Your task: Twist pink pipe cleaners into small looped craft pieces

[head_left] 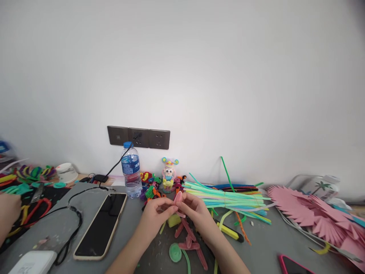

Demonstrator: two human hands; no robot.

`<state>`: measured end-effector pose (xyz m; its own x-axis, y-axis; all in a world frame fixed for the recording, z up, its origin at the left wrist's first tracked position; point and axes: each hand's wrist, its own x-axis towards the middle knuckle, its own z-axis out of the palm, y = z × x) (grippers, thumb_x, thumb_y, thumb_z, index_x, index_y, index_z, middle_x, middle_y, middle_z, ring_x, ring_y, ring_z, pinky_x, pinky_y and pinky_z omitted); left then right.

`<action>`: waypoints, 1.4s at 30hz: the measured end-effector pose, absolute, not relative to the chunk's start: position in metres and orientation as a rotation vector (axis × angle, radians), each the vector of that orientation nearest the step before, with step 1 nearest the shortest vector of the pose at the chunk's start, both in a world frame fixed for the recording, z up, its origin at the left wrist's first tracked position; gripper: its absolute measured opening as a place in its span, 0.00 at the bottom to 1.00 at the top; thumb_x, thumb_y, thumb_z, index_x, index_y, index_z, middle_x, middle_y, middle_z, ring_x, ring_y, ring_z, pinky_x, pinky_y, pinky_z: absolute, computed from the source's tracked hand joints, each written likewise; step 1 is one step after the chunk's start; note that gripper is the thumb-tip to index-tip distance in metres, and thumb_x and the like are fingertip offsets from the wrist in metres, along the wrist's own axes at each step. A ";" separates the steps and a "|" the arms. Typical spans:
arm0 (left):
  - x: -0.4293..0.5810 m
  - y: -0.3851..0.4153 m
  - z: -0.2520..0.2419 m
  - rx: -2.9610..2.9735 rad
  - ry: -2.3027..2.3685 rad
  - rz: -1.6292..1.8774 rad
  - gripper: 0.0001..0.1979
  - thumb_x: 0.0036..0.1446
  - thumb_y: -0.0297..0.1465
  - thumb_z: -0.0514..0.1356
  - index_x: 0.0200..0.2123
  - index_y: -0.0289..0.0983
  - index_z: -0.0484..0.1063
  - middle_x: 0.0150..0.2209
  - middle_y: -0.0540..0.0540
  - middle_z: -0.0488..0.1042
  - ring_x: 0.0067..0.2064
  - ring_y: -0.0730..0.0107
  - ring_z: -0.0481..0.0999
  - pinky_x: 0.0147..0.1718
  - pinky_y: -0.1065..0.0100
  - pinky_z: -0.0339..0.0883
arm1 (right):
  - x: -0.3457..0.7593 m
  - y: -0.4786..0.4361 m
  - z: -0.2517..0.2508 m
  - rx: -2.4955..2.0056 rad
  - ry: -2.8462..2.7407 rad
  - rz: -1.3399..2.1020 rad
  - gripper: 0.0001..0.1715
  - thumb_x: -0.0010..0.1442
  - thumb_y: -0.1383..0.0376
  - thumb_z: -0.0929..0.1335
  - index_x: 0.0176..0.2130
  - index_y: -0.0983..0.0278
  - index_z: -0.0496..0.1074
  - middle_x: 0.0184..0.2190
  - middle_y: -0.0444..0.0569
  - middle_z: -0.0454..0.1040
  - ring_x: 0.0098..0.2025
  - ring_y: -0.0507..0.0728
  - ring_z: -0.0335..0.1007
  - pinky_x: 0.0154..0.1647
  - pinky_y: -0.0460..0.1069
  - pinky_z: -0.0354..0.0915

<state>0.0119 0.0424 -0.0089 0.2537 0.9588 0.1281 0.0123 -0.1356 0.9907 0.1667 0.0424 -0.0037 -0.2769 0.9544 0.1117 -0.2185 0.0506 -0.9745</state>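
Observation:
Between the fingertips of my left hand and my right hand is a pink pipe cleaner loop; both hands pinch it. Under them lie several more folded pink pipe cleaner pieces. A green pipe cleaner coil with a loose tail sits just below these. A small yellow block-like piece shows beneath my fingers. Beside my right forearm lies a yellow and black cutter-like tool, partly covered by a yellow-green strip.
Behind my hands stand a small figurine and a water bottle. A bundle of pipe cleaners lies right, near pink folded paper. At left are a phone, a black cable, red scissors and another person's hand.

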 end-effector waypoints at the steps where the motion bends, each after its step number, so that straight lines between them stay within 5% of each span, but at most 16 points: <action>1: 0.012 0.043 -0.009 1.407 0.971 1.102 0.12 0.49 0.39 0.66 0.27 0.35 0.78 0.24 0.48 0.76 0.27 0.69 0.71 0.27 0.71 0.62 | 0.167 0.042 -0.004 -0.852 -1.297 1.443 0.22 0.51 0.48 0.72 0.27 0.64 0.68 0.22 0.41 0.63 0.24 0.50 0.55 0.26 0.45 0.54; 9: 0.013 0.039 -0.003 1.155 1.008 1.165 0.18 0.46 0.46 0.66 0.27 0.35 0.75 0.24 0.50 0.71 0.25 0.73 0.66 0.24 0.74 0.58 | 0.164 0.041 -0.007 -0.772 -1.363 1.419 0.19 0.50 0.53 0.74 0.35 0.62 0.69 0.29 0.44 0.67 0.30 0.53 0.64 0.32 0.47 0.61; 22: 0.008 0.037 0.004 0.970 0.812 1.130 0.18 0.47 0.38 0.69 0.39 0.36 0.73 0.35 0.45 0.76 0.36 0.67 0.73 0.29 0.72 0.62 | 0.171 0.040 -0.003 -0.917 -1.370 1.420 0.22 0.51 0.48 0.72 0.28 0.64 0.69 0.24 0.43 0.67 0.27 0.52 0.63 0.29 0.47 0.59; 34: 0.007 0.040 -0.001 1.132 0.878 1.139 0.10 0.46 0.34 0.69 0.30 0.36 0.73 0.27 0.50 0.76 0.29 0.72 0.73 0.32 0.71 0.66 | 0.173 0.045 -0.008 -0.879 -1.152 1.406 0.21 0.49 0.51 0.74 0.33 0.64 0.70 0.25 0.42 0.69 0.26 0.51 0.65 0.30 0.47 0.61; 42: 0.008 0.040 -0.004 1.621 0.920 1.112 0.06 0.53 0.33 0.64 0.30 0.37 0.79 0.32 0.44 0.78 0.36 0.62 0.77 0.35 0.67 0.69 | 0.174 0.043 -0.005 -0.845 -1.151 1.422 0.20 0.49 0.52 0.75 0.32 0.64 0.71 0.23 0.42 0.68 0.25 0.51 0.62 0.29 0.46 0.59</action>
<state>0.0080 0.0403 -0.0045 0.3083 0.9183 0.2485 0.0719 -0.2830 0.9564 0.1737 0.0435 -0.0046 -0.1783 0.9796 0.0928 -0.2945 0.0368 -0.9549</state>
